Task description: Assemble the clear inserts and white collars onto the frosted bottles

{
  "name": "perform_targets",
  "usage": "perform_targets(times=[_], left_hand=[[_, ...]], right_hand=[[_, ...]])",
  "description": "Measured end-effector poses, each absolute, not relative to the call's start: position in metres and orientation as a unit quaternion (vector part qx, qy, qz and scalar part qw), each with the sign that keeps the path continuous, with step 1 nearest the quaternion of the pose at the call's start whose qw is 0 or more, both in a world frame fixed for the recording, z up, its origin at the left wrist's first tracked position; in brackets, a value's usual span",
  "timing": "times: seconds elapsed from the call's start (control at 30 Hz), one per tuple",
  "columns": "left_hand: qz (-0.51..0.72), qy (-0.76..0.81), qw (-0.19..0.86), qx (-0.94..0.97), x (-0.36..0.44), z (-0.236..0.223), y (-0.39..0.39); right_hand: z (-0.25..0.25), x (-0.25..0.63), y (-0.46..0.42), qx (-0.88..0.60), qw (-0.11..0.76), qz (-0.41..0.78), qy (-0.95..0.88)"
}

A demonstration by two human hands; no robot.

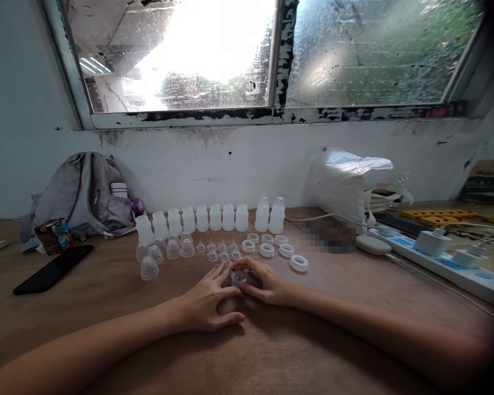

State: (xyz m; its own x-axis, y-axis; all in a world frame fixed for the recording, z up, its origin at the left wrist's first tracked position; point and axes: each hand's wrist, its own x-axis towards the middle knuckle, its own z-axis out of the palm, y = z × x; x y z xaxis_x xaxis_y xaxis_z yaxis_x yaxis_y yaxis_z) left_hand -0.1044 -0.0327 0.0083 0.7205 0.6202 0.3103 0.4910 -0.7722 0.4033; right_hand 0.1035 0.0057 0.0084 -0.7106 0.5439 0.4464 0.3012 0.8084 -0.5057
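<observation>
My left hand (pixel 208 302) and my right hand (pixel 267 282) meet at the middle of the wooden table (pixel 107 329), fingertips of both closed around a small white ring with a clear nipple (pixel 239 277). Just beyond lie several clear nipples (pixel 222 249), several white screw rings (pixel 267 247) and clear dome caps (pixel 160 255). A row of white baby bottles (pixel 206 218) stands along the wall, two of them capped (pixel 269 215).
A grey backpack (pixel 82 195), a small carton (pixel 53 235) and a black phone (pixel 53 269) sit at the left. A white plastic bag (pixel 346 184), a power strip (pixel 448 260) with plugs and cables, and yellow parts (pixel 440 216) occupy the right.
</observation>
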Motion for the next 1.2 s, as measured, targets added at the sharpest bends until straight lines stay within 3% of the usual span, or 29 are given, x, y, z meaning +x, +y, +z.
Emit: perform_targets(times=[0.17, 0.27, 0.67, 0.93, 1.2], left_hand=[[0.228, 0.301, 0.140, 0.915, -0.103, 0.011, -0.035], [0.212, 0.306, 0.167, 0.913, -0.103, 0.014, -0.035], [0.254, 0.313, 0.126, 0.906, -0.100, 0.011, -0.037], [0.278, 0.280, 0.192, 0.899, -0.100, 0.007, -0.035], [0.264, 0.324, 0.240, 0.876, -0.100, 0.012, -0.034]], right_hand=[[0.007, 0.104, 0.007, -0.283, 0.359, 0.157, -0.876], [0.003, 0.102, 0.011, -0.284, 0.344, 0.139, -0.884], [0.003, 0.104, 0.008, -0.285, 0.373, 0.184, -0.864], [0.000, 0.103, -0.005, -0.237, 0.277, 0.132, -0.922], [-0.001, 0.102, -0.008, -0.262, 0.275, 0.065, -0.923]])
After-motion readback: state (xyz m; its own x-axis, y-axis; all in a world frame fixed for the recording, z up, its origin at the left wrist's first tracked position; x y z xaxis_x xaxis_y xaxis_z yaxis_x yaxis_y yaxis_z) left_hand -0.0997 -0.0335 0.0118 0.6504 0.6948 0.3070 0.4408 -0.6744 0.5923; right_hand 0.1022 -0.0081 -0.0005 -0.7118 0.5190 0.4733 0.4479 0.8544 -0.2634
